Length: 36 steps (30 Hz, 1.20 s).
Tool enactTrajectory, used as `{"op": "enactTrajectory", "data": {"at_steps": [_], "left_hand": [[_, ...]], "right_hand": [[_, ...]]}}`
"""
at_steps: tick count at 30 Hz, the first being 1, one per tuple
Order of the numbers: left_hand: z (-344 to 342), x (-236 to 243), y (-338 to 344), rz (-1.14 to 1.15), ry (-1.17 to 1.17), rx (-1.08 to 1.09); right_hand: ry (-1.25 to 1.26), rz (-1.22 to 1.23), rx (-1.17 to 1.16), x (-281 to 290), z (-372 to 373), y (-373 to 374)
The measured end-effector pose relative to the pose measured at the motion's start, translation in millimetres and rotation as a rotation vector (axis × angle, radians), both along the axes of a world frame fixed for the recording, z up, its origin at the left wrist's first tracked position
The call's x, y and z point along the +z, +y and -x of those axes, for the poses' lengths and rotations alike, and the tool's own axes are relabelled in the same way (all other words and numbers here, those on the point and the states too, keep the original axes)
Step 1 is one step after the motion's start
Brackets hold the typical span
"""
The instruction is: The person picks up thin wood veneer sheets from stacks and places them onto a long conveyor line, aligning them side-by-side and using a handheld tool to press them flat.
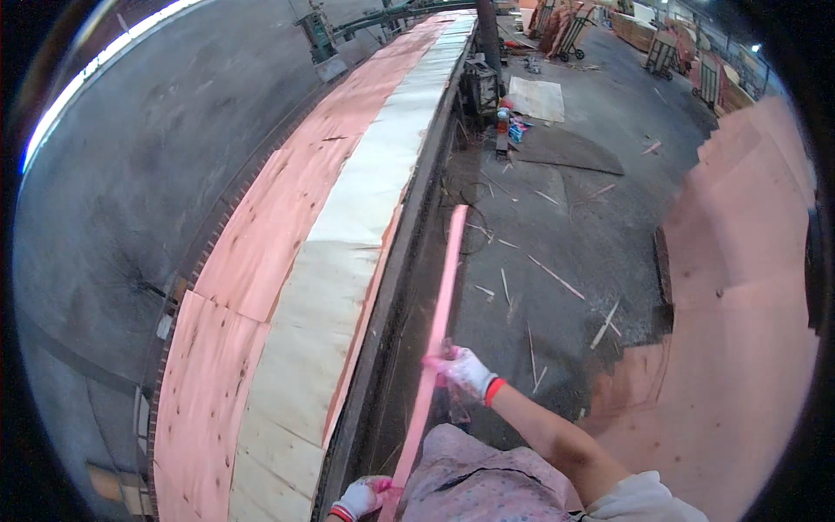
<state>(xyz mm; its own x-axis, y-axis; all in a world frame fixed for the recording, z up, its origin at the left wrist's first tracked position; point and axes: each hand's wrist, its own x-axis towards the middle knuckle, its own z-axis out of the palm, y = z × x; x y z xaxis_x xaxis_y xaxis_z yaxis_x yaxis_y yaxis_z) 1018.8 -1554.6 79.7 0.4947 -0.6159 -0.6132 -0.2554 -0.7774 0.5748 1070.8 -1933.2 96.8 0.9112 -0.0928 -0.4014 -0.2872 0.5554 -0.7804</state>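
Note:
A long, narrow pink strip (445,287), seemingly wood, slants alongside the conveyor-like bench, its far end raised and free. My right hand (465,370), in a white work glove with a red cuff and pink-stained fingers, is closed around the strip near its middle. Lower down, at the bottom edge, my left hand (365,496) in a matching glove grips the near part of the strip. To the left of both hands run pale veneer sheets (304,339) laid over reddish, knotty veneer sheets (252,226). The strip's near end runs out of view.
A dark metal rail (387,322) edges the long bench. Tall stacked reddish sheets (731,322) stand close on my right. Wood splinters (557,277) litter the grey floor. Farther off are a dark mat (570,148), a pale board (537,98) and hand carts (574,33).

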Motion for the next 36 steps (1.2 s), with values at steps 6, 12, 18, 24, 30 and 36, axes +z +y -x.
{"op": "enactTrajectory", "data": {"at_steps": [6, 12, 18, 24, 30, 36], "left_hand": [[-133.8, -0.9, -58.8, 0.126, 0.172, 0.332], [-334.8, 61.2, -182.7, 0.718, 0.282, 0.717], [-504.3, 22.9, -232.4, 1.051, 0.61, 0.942], [-639.3, -4.9, -251.8, 0.691, 0.358, 1.278], [-756.9, -48.7, -294.9, 0.554, 0.447, 1.326], [-872.2, -68.4, -340.2, 0.335, 0.398, 1.404]], "right_hand": [[-0.174, -0.034, 0.115, 17.3, -177.3, 15.2], [-0.126, 0.058, 0.302, 33.2, -331.5, -0.4], [-0.325, 0.356, 0.206, 16.5, -477.2, -61.1], [-0.288, 0.689, 0.149, -43.2, -626.7, -165.1], [-0.119, 0.718, 0.302, -165.9, -725.1, -220.6], [0.218, 0.418, 0.489, -129.4, -813.4, -238.2]]}}
